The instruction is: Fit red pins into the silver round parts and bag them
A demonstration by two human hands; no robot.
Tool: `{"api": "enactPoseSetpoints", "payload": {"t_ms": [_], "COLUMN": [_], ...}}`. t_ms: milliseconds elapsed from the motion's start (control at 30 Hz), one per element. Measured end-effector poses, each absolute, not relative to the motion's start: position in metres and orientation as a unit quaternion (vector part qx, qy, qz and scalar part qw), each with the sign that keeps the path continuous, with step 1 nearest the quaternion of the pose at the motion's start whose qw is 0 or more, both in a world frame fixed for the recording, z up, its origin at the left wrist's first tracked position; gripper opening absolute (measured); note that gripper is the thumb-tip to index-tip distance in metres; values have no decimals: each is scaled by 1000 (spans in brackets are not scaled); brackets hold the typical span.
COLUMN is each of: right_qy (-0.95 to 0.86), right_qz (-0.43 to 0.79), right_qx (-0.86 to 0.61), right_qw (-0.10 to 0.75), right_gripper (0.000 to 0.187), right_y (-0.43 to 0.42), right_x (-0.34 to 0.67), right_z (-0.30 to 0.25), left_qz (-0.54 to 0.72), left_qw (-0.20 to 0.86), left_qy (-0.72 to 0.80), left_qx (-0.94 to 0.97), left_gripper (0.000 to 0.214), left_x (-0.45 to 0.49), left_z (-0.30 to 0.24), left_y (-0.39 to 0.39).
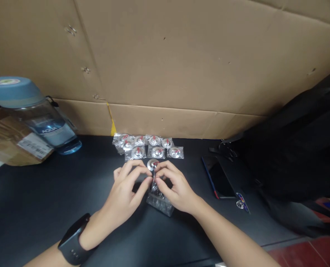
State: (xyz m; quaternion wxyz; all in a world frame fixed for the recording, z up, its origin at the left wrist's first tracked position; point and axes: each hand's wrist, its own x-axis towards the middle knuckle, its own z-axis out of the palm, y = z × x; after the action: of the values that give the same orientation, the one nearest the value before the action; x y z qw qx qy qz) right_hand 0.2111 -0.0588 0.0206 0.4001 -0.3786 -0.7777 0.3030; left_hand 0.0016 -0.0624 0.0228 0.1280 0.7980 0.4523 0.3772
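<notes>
My left hand (130, 185) and my right hand (176, 183) meet in front of me. Their fingertips pinch the top of a clear plastic bag (160, 205) that hangs down between them to the table. Just beyond the fingertips is a small silver domed disc (151, 164) with a red band, which looks like a finger cymbal. Whether it touches the fingers or the bag's mouth, I cannot tell. Behind it lie several similar silver discs (137, 152) in clear wrappers, set in two rough rows. A black watch (74, 239) is on my left wrist.
A cardboard wall (165, 66) stands behind the black table (23, 215). To the left are a blue-lidded water bottle (48, 122) and a brown package (12, 144). A phone (219, 178), a keyring (242, 203) and a black bag (298, 148) lie on the right.
</notes>
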Motion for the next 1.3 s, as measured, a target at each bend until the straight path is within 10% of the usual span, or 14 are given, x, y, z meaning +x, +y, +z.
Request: {"api": "enactPoseSetpoints", "payload": {"t_ms": [433, 767, 1300], "right_qy": [-767, -841, -837], "right_qz": [343, 158, 98], "right_qx": [-387, -481, -500], "right_qw": [380, 190, 200], "right_gripper": [13, 43, 16], "right_y": [-54, -33, -13], "right_x": [218, 235, 224], "right_z": [20, 1, -13], "left_qz": [286, 275, 297], "left_qw": [104, 57, 71], "left_qy": [422, 452, 478], "left_qx": [854, 847, 824], "left_gripper": [17, 14, 16], "left_x": [-2, -10, -12], "left_z": [15, 9, 2], "left_y": [-56, -46, -41]}}
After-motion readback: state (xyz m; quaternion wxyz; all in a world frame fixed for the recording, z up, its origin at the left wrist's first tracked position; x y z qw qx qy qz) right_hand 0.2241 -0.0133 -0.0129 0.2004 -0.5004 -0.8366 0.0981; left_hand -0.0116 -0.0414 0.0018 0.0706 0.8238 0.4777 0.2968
